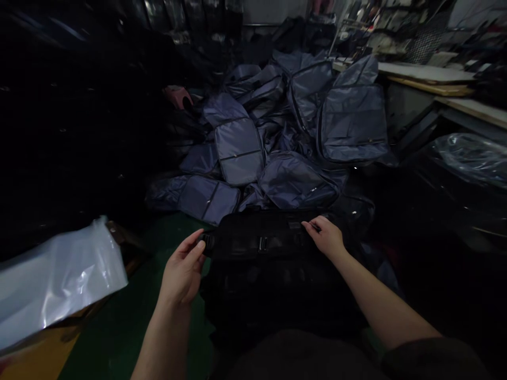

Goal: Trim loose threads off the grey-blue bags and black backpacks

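A black bag (273,264) lies in front of me, low in the head view, over my lap. My left hand (182,269) pinches its upper left corner near a buckle. At the bag's top edge my right hand (326,236) is closed on a small dark zipper pull or strap end. The bag's lower part is lost in shadow.
A heap of navy blue bags (285,137) covers the floor ahead. Clear plastic bags (55,279) lie at the left on a yellow-brown surface. A green floor (119,327) shows beside my left arm. Work tables (435,79) stand at the right, with a plastic-wrapped bundle (471,158) below.
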